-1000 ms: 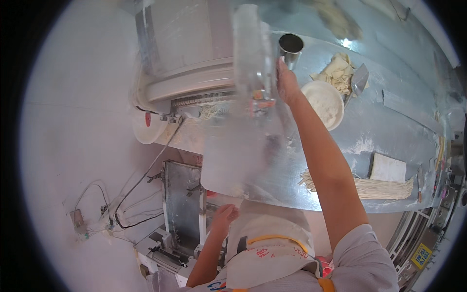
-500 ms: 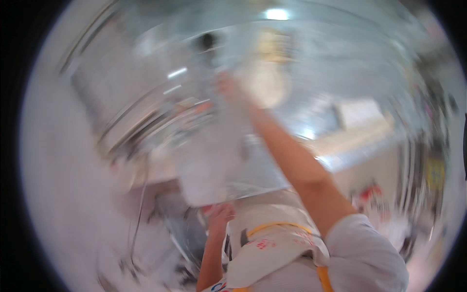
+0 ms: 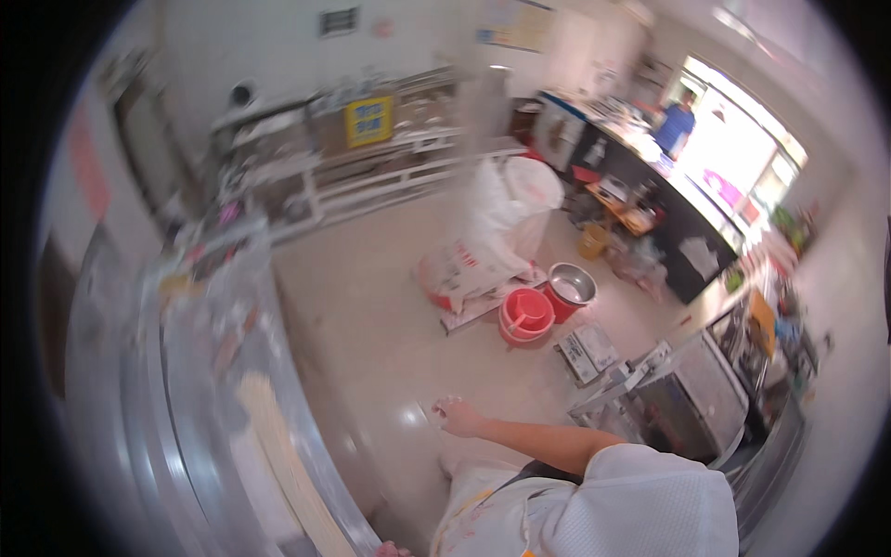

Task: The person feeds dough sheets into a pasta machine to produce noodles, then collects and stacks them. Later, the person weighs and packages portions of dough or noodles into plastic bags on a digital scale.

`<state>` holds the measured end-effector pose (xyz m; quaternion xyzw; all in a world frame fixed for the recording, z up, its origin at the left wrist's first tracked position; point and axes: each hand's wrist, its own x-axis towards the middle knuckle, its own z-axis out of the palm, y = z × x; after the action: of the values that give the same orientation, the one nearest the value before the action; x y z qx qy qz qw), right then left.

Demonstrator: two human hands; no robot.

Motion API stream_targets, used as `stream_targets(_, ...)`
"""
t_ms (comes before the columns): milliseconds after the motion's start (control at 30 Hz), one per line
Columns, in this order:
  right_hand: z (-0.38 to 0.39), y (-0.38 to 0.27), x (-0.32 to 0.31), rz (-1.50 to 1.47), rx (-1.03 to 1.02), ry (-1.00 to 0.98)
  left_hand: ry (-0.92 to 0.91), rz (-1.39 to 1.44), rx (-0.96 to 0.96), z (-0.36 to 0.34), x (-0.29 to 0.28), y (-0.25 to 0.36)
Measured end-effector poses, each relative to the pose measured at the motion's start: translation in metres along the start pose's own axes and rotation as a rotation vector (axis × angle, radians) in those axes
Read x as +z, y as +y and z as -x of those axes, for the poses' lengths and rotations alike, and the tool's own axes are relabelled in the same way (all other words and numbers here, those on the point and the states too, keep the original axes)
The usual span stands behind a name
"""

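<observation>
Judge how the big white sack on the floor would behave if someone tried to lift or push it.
The white sack bulges full, so it is probably heavy. Its sides look soft and slumped, so it would likely sag rather than hold shape. Resting broadly beside the red buckets, it seems unlikely to roll.

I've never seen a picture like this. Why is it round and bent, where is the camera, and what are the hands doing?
The camera sits on a person's head and looks down through a very wide lens, which bends straight edges. The white shoulder at the bottom is the person's own. Their right hand reaches out over the pale floor; it looks empty, though blur makes that uncertain. Only a fingertip sliver of the left hand shows at the lower edge. On the left runs a steel counter with pale noodle strands. On the floor stand white sacks, red buckets and a metal bowl.
</observation>
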<state>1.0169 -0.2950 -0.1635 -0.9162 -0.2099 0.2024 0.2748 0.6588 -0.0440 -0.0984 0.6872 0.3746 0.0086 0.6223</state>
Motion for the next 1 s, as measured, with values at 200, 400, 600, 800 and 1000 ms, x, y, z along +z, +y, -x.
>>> stream_targets(200,-0.065,0.094,-0.055,-0.257,0.358,0.085,-0.153,0.287,-0.145,-0.155,0.107,0.129)
stream_targets(400,-0.158,0.175,-0.07,-0.493,0.549,0.275,-0.268,0.111,-0.201,-0.332,0.14,0.19)
stream_targets(600,-0.235,0.271,-0.114,-0.352,0.688,0.19,-0.24,0.238,-0.274,-0.533,0.232,0.339)
stream_targets(800,-0.353,0.276,-0.208,-0.433,1.119,0.365,-0.571,-0.558,0.173,-0.803,0.347,0.538)
stream_targets(1000,-0.528,0.288,-0.279,-0.588,1.003,0.388,-0.547,-1.078,0.792,-1.064,0.423,0.582)
